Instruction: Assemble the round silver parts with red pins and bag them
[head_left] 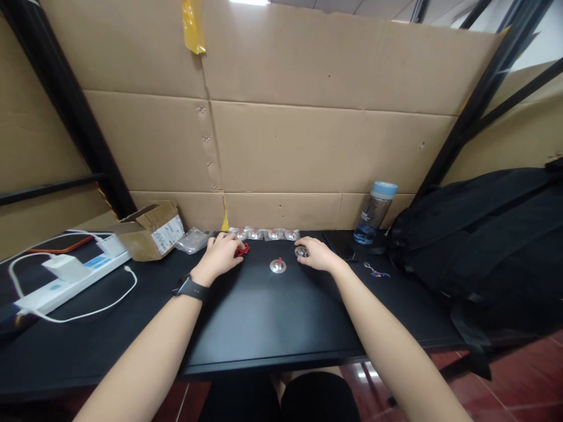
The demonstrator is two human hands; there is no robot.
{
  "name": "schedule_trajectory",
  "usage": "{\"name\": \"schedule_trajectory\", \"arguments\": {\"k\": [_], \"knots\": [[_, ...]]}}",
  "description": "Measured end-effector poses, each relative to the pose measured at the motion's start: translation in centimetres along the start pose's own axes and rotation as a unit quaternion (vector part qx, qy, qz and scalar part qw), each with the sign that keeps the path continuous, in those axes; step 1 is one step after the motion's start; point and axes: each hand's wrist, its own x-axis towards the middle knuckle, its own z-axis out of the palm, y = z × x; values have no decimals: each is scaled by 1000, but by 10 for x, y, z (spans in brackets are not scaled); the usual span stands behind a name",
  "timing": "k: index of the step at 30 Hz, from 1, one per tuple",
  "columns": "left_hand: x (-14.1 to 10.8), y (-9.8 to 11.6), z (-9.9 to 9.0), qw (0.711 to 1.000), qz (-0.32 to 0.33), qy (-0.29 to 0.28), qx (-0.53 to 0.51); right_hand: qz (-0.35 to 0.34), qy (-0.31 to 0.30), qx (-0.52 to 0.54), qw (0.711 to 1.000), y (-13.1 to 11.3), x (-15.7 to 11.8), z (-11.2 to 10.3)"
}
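Note:
A clear, round suction cup [278, 267] with a red piece standing up at its centre sits on the black table between my hands. My left hand [222, 255], with a dark watch on the wrist, curls its thumb and fingers around small red plastic pieces [243, 250], partly hidden under it. Farther right, my right hand [317, 254] has its thumb and fingers closed on the edge of another clear suction cup [301, 251]. Behind them, several similar cups in clear wrappers [275, 234] with red parts line up along the cardboard wall.
Left are an opened cardboard box [149, 231], a crumpled plastic bag [192, 240] and a white power strip [74, 282] with cables. To the right stand a water bottle [373, 214] and black backpack [488, 240], with a small keychain [376, 271] nearby. Cardboard [281, 146] closes the back.

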Motion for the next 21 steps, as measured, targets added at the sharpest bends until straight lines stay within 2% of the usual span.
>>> {"name": "schedule_trajectory", "arguments": {"k": [2, 6, 11, 16, 21], "knots": [[0, -2, 3, 1000, -7, -10, 6, 2, -7, 7, 1000, 6, 1, 2], [2, 10, 9, 1000, -16, -9, 18, 6, 2, 11, 1000, 9, 4, 6], [2, 21, 14, 998, -33, 40, 42, 11, 19, 18, 1000, 8, 5, 10], [1, 19, 21, 996, -34, 60, 61, -4, 32, 37, 999, 11, 7, 11], [3, 17, 22, 997, -33, 69, 30, -16, 42, 58, 997, 14, 8, 11]]}}
